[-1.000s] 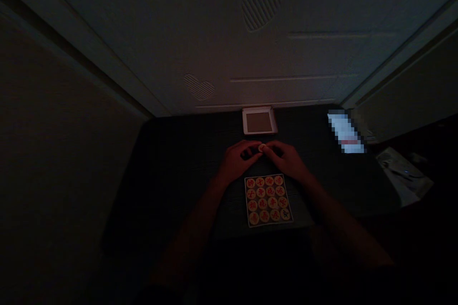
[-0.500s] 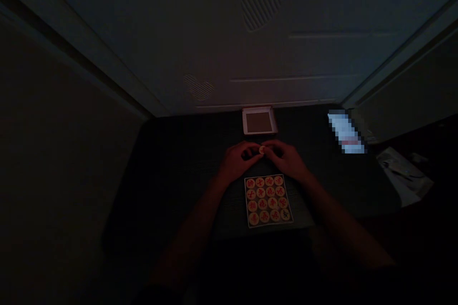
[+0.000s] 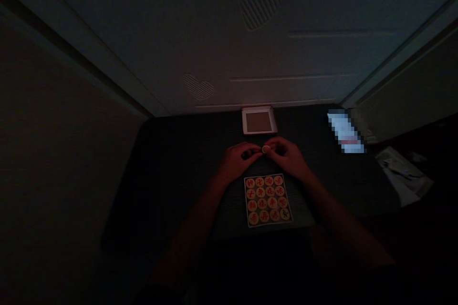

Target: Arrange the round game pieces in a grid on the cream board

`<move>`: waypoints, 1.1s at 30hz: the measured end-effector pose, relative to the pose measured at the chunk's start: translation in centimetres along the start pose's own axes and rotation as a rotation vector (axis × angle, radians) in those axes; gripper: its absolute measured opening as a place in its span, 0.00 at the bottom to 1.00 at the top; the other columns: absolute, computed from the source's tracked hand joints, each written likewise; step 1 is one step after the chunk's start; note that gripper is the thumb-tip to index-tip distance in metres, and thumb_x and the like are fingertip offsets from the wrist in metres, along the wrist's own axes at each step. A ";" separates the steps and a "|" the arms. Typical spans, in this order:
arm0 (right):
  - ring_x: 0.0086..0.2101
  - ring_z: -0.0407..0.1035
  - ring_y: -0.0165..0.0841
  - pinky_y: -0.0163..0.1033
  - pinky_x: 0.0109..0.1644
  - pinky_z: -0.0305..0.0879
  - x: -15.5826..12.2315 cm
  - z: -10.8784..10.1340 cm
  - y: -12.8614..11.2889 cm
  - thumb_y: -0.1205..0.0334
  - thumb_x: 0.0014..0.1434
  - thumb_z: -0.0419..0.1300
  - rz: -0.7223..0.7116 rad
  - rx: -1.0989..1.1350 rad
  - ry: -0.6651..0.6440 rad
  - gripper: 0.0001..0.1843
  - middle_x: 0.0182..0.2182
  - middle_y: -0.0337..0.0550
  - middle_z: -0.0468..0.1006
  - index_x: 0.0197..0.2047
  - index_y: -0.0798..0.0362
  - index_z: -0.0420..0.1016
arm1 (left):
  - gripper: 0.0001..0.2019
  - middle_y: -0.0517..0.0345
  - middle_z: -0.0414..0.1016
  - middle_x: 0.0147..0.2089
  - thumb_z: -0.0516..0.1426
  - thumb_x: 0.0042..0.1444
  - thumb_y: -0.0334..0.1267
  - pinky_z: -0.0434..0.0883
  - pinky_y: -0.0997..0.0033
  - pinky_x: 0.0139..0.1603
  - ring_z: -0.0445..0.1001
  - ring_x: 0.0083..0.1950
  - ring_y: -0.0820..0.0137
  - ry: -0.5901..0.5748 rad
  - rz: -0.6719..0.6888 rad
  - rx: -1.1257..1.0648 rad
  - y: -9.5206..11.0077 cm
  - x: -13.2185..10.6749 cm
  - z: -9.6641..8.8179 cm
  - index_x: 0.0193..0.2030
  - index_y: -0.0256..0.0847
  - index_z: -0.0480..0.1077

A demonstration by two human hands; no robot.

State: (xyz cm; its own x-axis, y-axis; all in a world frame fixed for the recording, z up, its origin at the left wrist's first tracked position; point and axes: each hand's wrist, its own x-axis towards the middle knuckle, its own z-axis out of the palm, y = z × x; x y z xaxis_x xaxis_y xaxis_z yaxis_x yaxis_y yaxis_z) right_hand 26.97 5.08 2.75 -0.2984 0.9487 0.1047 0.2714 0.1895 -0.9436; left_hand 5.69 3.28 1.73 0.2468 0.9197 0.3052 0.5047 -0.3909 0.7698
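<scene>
The scene is very dark. My left hand and my right hand meet over a dark table, fingers curled. Between their fingertips sits a small round pale game piece, pinched from both sides. Just in front of my hands lies a square tray packed with rows of round pale pieces carrying red marks, plus one with a dark mark at the near right corner. Beyond my hands, at the table's far edge, rests a shallow square box lid with a pale rim and nothing inside it.
The dark table stands against a pale panelled door or wall with heart shapes. A bright blurred-out object lies at the far right of the table. Off the right edge sit pale packets or papers.
The piece between my fingertips has shifted slightly right and my right hand has turned a little round it. The tray and the lid have not moved.
</scene>
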 end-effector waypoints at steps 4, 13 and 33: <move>0.34 0.79 0.35 0.40 0.39 0.74 0.1 -0.1 0.3 0.45 0.60 0.66 0.003 0.048 0.037 0.18 0.34 0.41 0.83 0.45 0.49 0.77 | 0.07 0.59 0.82 0.40 0.63 0.63 0.41 0.75 0.69 0.40 0.78 0.37 0.70 0.020 0.009 0.031 0.0 0.1 0.0 0.47 0.46 0.79; 0.39 0.79 0.37 0.43 0.46 0.76 -2.8 -1.1 -0.3 0.45 0.63 0.64 0.034 0.022 0.033 0.17 0.39 0.43 0.83 0.48 0.48 0.78 | 0.07 0.57 0.83 0.41 0.59 0.66 0.40 0.76 0.67 0.42 0.79 0.39 0.69 0.024 0.032 0.041 -0.1 0.2 0.1 0.45 0.44 0.79; 0.45 0.77 0.44 0.50 0.48 0.77 -17.8 -1.8 -3.4 0.47 0.63 0.65 0.250 -0.132 0.142 0.11 0.44 0.47 0.80 0.44 0.41 0.84 | 0.07 0.58 0.84 0.41 0.60 0.66 0.41 0.76 0.67 0.41 0.81 0.39 0.68 0.034 0.027 0.063 -0.7 0.3 0.3 0.45 0.44 0.79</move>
State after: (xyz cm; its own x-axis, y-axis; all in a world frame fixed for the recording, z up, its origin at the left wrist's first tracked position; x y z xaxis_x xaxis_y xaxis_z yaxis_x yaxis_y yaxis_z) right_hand 32.96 -12.01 4.68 -0.0787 0.9941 -0.0741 0.4396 -0.0322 -0.8976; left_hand 5.66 3.79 1.05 0.2336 0.9092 0.3447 0.5492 -0.4160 0.7248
